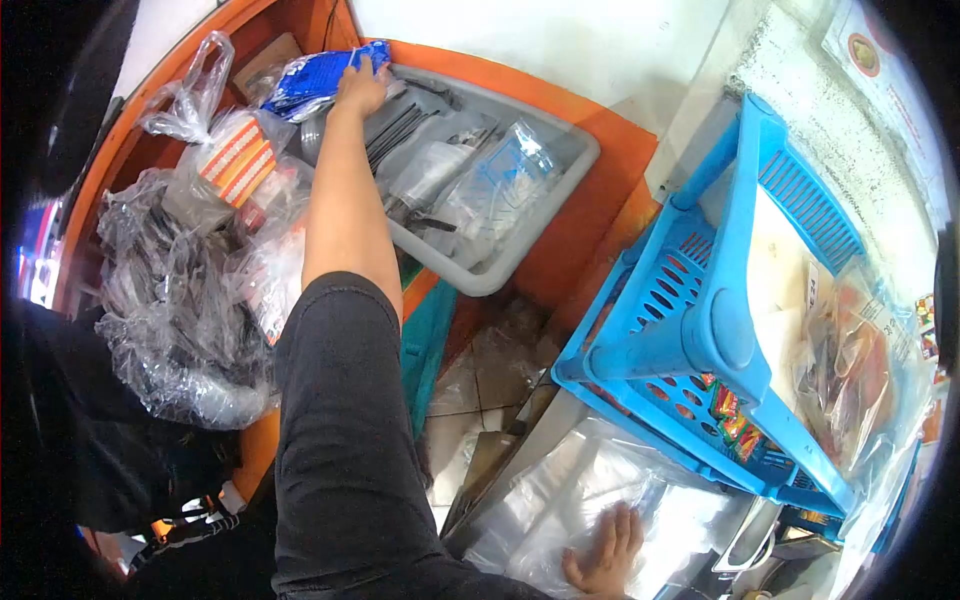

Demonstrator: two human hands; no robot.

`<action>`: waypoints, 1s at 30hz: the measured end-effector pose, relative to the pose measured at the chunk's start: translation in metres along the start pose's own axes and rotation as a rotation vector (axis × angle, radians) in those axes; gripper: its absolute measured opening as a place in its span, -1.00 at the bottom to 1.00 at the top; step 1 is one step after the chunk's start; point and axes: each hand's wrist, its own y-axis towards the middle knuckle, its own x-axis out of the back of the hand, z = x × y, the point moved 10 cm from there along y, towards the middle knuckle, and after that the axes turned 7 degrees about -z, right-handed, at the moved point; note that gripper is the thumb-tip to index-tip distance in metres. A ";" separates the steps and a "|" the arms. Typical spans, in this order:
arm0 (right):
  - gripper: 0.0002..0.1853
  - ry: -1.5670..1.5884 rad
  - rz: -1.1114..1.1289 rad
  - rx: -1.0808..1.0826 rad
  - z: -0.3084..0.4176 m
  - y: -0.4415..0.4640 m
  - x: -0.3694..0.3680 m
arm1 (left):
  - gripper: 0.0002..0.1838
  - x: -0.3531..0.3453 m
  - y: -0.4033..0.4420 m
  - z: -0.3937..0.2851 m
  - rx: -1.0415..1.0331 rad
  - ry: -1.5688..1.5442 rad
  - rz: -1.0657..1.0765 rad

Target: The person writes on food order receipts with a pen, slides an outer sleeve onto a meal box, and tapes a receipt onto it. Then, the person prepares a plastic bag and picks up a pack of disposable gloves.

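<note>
My left hand (pixel 362 88) reaches out to the far end of a grey plastic tray, its fingers closed on the edge of a blue plastic packet (pixel 318 82). The packet lies at the tray's left corner. Inside the grey tray (pixel 487 277) are black plastic cutlery (pixel 398 132) and clear plastic sleeves (pixel 500 185), one with blue print. Low in the view, my right hand (pixel 606 552) rests with its fingers extended on a stack of clear plastic bags (pixel 540 505); it holds nothing visible.
Left of my arm are a crumpled clear bag of dark items (pixel 180 300) and an orange-and-white striped pack (pixel 238 160). A blue plastic rack (pixel 725 330) stands at the right, with colourful sachets (pixel 735 425) and a clear bag of brownish contents (pixel 850 360). An orange ledge (pixel 590 110) borders the wall.
</note>
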 end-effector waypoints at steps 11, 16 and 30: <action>-0.23 -0.037 0.001 -0.004 -0.004 -0.001 -0.004 | -0.72 0.024 -0.013 0.010 0.080 0.101 -0.216; -0.22 -0.052 -0.018 0.013 -0.001 -0.001 -0.002 | -0.77 0.038 -0.018 0.013 0.157 0.145 -0.192; -0.19 -0.058 -0.137 0.043 -0.012 -0.001 0.009 | -0.71 0.159 0.017 0.112 0.566 -0.023 -0.603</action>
